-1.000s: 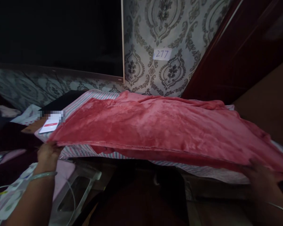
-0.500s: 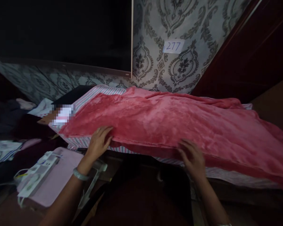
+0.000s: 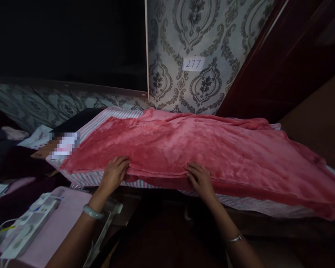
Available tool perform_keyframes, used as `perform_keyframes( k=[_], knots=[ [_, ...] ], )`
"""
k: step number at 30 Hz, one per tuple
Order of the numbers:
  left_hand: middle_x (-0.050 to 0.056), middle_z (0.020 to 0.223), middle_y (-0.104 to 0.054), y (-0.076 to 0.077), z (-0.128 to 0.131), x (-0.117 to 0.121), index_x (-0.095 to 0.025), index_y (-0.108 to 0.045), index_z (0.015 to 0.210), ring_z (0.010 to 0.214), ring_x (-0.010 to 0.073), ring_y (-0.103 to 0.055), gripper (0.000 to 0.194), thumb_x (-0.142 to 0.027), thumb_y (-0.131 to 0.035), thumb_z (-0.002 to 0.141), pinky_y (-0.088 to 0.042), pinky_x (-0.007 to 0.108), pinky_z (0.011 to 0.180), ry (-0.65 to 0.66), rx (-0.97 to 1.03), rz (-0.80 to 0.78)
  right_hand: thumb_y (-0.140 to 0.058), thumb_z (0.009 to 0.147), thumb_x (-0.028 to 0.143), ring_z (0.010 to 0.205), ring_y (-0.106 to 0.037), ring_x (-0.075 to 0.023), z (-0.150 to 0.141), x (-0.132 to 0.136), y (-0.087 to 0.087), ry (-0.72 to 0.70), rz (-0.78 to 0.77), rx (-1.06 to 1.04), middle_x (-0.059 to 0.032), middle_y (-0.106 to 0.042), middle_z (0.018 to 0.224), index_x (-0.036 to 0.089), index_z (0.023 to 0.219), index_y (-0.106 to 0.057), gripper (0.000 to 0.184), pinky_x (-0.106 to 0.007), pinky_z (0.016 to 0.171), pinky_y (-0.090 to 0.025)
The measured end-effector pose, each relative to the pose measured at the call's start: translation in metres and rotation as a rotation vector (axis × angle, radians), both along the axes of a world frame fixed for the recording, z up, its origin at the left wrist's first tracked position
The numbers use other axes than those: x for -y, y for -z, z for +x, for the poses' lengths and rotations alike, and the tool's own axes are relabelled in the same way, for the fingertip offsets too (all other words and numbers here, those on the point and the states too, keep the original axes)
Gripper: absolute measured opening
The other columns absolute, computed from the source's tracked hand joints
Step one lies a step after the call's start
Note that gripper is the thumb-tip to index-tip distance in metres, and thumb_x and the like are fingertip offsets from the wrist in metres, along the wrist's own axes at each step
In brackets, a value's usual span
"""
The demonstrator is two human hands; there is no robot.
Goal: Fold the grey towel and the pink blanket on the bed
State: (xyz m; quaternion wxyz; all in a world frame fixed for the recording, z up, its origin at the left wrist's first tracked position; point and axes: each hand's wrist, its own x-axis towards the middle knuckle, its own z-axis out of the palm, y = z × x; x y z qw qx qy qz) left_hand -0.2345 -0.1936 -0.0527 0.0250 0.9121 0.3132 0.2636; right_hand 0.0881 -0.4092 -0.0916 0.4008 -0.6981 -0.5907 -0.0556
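A plush pink-red blanket (image 3: 167, 145) lies spread over a striped cloth (image 3: 99, 124) on a long raised surface. My left hand (image 3: 114, 175) is at the blanket's near edge toward the left, thumb and fingers closed on the fabric. To its right, my right hand (image 3: 201, 181) has its fingers on top of the same edge and its thumb below, pinching the hem. Between the two hands the near edge runs almost straight, with a strip of blanket hanging beneath it. The fingertips are partly lost in the dim pile.
A large dark television (image 3: 69, 41) stands behind at the left. A paper marked 277 (image 3: 193, 64) is on the patterned wall (image 3: 181, 22). At lower left, a white power strip (image 3: 30, 227) rests on a pink board (image 3: 61, 219). Dark clothes (image 3: 19, 160) are heaped at the left.
My right hand has moved left along the blanket's near edge, closer to my left hand, and its fingers have come down onto the hem. The camera view has shifted slightly.
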Motion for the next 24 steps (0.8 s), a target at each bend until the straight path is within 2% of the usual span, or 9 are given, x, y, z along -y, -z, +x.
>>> perform_keyframes(
  k=[4,9,11,14,17,20,22,24],
  knots=[
    [0.011,0.109,-0.073,0.001,-0.002,-0.002,-0.022,-0.074,0.102,0.102,0.0276,-0.065,0.035,-0.023,-0.039,0.094,-0.052,0.044,0.089,-0.008,0.043,0.036,-0.052,0.096,0.031,0.107,-0.065,-0.0272,0.001,-0.007,-0.001,0.023,0.058,-0.037,-0.0094,-0.074,0.111,0.025,0.102,-0.078,0.027,-0.051,0.097,-0.05],
    [0.009,0.102,-0.075,0.008,-0.011,-0.006,-0.023,-0.073,0.1,0.098,0.0242,-0.067,0.035,-0.022,-0.038,0.095,-0.054,0.041,0.088,0.074,0.153,0.069,-0.047,0.098,0.026,0.097,-0.069,-0.0247,-0.005,-0.003,-0.004,0.0,0.208,-0.009,-0.0087,-0.076,0.099,0.024,0.096,-0.078,0.031,-0.046,0.09,-0.055],
    [0.01,0.103,-0.075,0.012,-0.012,-0.005,-0.024,-0.073,0.1,0.098,0.0244,-0.067,0.033,-0.024,-0.04,0.096,-0.054,0.041,0.086,0.082,0.176,0.059,-0.047,0.098,0.024,0.098,-0.069,-0.0241,-0.009,0.003,-0.007,-0.018,0.186,0.033,-0.0064,-0.076,0.101,0.025,0.097,-0.078,0.031,-0.044,0.089,-0.056],
    [0.008,0.105,-0.075,0.012,-0.012,-0.001,-0.026,-0.072,0.1,0.101,0.0251,-0.068,0.026,-0.031,-0.048,0.095,-0.055,0.041,0.088,0.084,0.205,0.006,-0.05,0.098,0.028,0.101,-0.07,-0.0243,-0.009,0.011,-0.014,-0.058,0.067,0.045,-0.0013,-0.076,0.106,0.028,0.1,-0.077,0.028,-0.044,0.091,-0.057],
    [0.006,0.107,-0.075,0.0,-0.011,0.0,-0.028,-0.071,0.101,0.104,0.0236,-0.068,0.024,-0.037,-0.05,0.094,-0.055,0.039,0.094,0.073,0.298,-0.061,-0.05,0.099,0.034,0.097,-0.071,-0.0244,0.003,0.011,-0.021,-0.082,0.044,0.006,-0.0035,-0.076,0.101,0.027,0.099,-0.076,0.027,-0.045,0.089,-0.058],
    [0.005,0.103,-0.076,-0.021,-0.009,-0.009,-0.027,-0.071,0.1,0.099,0.0221,-0.07,0.026,-0.036,-0.047,0.094,-0.056,0.036,0.092,0.02,0.289,-0.095,-0.044,0.101,0.038,0.102,-0.07,-0.0264,0.029,-0.002,-0.022,-0.032,0.083,0.015,-0.0096,-0.075,0.107,0.023,0.106,-0.075,0.035,-0.047,0.09,-0.058],
    [0.006,0.1,-0.076,-0.034,-0.006,-0.024,-0.025,-0.07,0.098,0.096,0.0218,-0.071,0.028,-0.035,-0.044,0.094,-0.056,0.036,0.09,-0.005,0.242,-0.1,-0.042,0.1,0.044,0.114,-0.066,-0.0291,0.049,-0.015,-0.015,0.038,0.081,0.066,-0.0122,-0.072,0.119,0.022,0.117,-0.072,0.041,-0.052,0.098,-0.055],
    [0.008,0.102,-0.075,-0.044,-0.002,-0.045,-0.022,-0.07,0.099,0.098,0.0228,-0.07,0.029,-0.032,-0.043,0.093,-0.056,0.038,0.091,-0.047,0.207,-0.098,-0.041,0.099,0.048,0.126,-0.059,-0.0317,0.066,-0.028,-0.001,0.085,0.039,0.124,-0.0134,-0.066,0.133,0.02,0.127,-0.068,0.048,-0.056,0.104,-0.05]
  ],
)
